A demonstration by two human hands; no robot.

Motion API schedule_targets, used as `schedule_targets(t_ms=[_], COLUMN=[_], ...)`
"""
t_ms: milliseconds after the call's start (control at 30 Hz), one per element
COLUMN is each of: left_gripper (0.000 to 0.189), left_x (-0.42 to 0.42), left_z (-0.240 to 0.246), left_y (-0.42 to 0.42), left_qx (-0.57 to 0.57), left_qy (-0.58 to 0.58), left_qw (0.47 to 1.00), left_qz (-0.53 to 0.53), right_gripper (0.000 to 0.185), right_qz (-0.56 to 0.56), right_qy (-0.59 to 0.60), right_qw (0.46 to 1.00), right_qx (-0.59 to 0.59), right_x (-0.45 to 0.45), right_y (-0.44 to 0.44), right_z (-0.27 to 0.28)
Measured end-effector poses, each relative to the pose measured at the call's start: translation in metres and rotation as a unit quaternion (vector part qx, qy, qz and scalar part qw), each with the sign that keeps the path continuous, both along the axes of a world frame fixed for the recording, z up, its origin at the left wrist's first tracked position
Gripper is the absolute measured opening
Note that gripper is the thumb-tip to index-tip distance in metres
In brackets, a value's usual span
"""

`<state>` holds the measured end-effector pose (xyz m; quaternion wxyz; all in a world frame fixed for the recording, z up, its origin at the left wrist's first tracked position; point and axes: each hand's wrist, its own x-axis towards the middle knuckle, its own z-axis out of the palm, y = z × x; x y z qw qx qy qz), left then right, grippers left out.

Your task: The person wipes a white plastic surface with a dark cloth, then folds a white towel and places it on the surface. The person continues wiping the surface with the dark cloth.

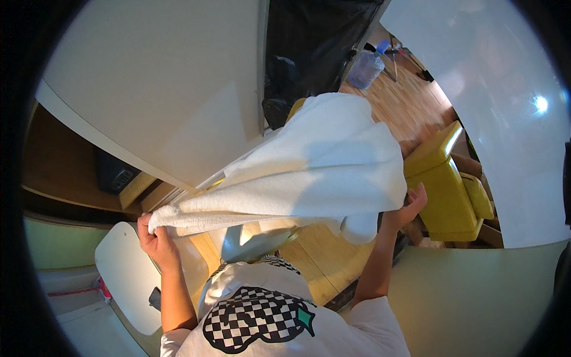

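Observation:
A large white cloth (pixel 294 169), towel-like in texture, is stretched between my hands and fans out wide towards the right and away from me. My left hand (pixel 156 238) grips its bunched, narrow end at the left. On the other side, my right hand (pixel 411 206) is raised at the cloth's right edge, its fingers bent and partly behind the fabric; whether it grips the edge cannot be made out. Folds run lengthwise through the cloth, and a rounded part hangs below near my right forearm.
A white chair seat or board (pixel 129 272) is at lower left. Beyond the cloth are a pale panel (pixel 178 89), black plastic sheeting (pixel 308 49) and a large plastic water bottle (pixel 366 69). Yellow upholstered furniture (pixel 446 192) stands right. A dark device (pixel 118 172) sits on the left shelf.

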<state>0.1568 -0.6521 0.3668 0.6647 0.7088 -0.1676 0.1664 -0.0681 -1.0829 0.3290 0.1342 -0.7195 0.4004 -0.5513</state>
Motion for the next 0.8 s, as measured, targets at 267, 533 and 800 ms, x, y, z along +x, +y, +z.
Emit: schedule_targets(t_ms=[267, 533, 800], left_gripper=[0.014, 0.016, 0.014], left_x=[-0.004, -0.016, -0.020], left_z=[0.015, 0.026, 0.016], left_y=[-0.017, -0.029, -0.019], left_qx=[0.096, 0.091, 0.111], left_qy=[-0.015, -0.020, -0.018], left_qw=[0.995, 0.995, 0.994], left_qz=[0.004, -0.028, -0.002], right_gripper=[0.027, 0.025, 0.030], right_qz=[0.161, 0.464, 0.440], right_qy=[-0.263, 0.238, 0.223], right_qw=[0.926, 0.843, 0.867], right_qx=[0.218, -0.131, -0.066], right_x=[0.002, 0.083, 0.094], right_y=[-0.028, 0.022, 0.032], right_z=[0.051, 0.132, 0.046])
